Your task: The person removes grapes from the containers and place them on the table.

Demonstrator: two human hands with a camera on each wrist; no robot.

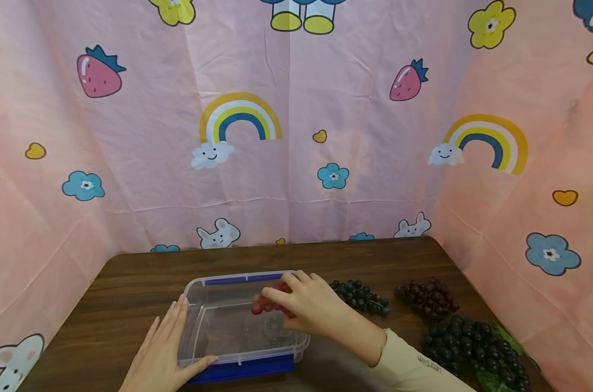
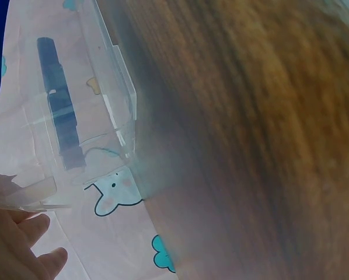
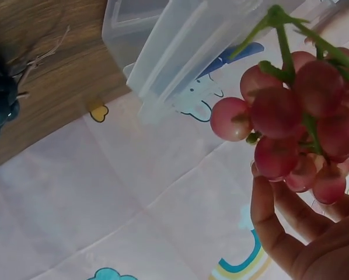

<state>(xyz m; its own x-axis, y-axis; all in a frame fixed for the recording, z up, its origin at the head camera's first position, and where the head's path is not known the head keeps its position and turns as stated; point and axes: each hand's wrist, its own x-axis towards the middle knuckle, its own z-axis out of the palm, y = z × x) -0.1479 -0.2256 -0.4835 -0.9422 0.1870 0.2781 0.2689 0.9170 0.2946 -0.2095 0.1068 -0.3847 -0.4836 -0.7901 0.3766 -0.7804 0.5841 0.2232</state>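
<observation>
A clear plastic container (image 1: 242, 326) with blue clips sits at the front of the table. My left hand (image 1: 159, 348) lies along its left side, fingers extended against the wall and thumb at the near rim; the left wrist view shows fingertips (image 2: 37, 227) by the clear plastic. Over the container's right half, my right hand (image 1: 306, 302) holds a bunch of red grapes (image 1: 262, 305). The right wrist view shows these grapes (image 3: 291, 116) with green stems, fingers curled up around their underside. Part of the bunch is hidden behind the hand in the head view.
Right of the container lies a bunch of dark grapes (image 1: 360, 296). Farther right are a dark red bunch (image 1: 427, 298) and a large black bunch (image 1: 477, 348) with green leaves near the wooden table's (image 1: 144, 272) right edge. A patterned pink cloth (image 1: 296, 218) hangs behind.
</observation>
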